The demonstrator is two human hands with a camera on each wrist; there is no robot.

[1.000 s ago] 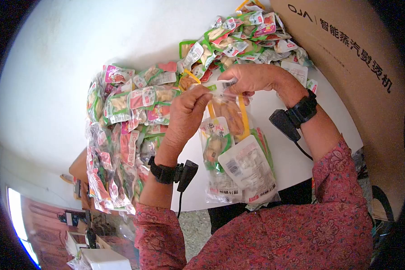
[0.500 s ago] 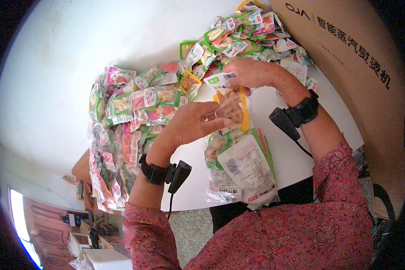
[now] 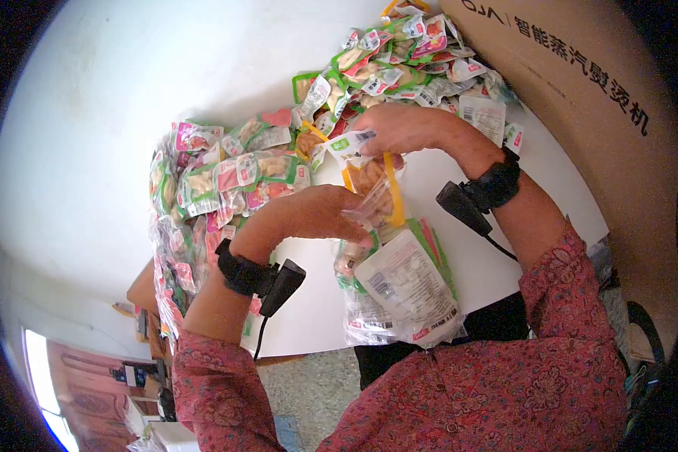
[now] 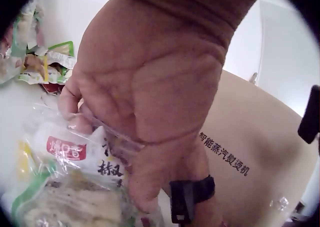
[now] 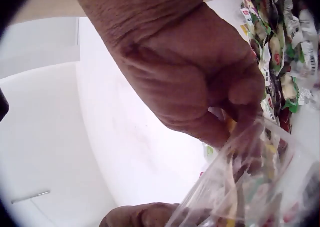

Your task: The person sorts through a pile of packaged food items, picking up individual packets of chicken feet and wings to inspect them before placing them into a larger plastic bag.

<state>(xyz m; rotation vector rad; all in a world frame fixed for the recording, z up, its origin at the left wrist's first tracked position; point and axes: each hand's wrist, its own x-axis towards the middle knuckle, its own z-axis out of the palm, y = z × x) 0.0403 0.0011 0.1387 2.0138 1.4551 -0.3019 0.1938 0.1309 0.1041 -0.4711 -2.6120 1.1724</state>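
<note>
My left hand (image 3: 309, 213) grips the mouth of a clear plastic bag (image 3: 365, 329), its thumb lying along the film. Several food packets fill the bag, among them a white-backed packet (image 3: 410, 282) with printed text. In the left wrist view a packet with a red label (image 4: 66, 149) shows through the film, below the fingers. Above the bag, my right hand (image 3: 407, 129) pinches a yellow-edged food packet (image 3: 369, 177) by its white top. That packet's lower part overlaps the bag's mouth. The right wrist view shows clear film (image 5: 215, 182) stretched beside the right fingers, which partly hide the packet.
Filled bags of packets (image 3: 241, 177) are stacked on the left of the white table (image 3: 490, 264). A loose heap of packets (image 3: 399, 64) lies at the back. A large cardboard box (image 3: 580, 113) stands along the right side.
My left hand has left the packet's top, moved down and left, and taken hold of the bag's mouth. The right hand keeps the yellow-edged packet, now lower against the bag.
</note>
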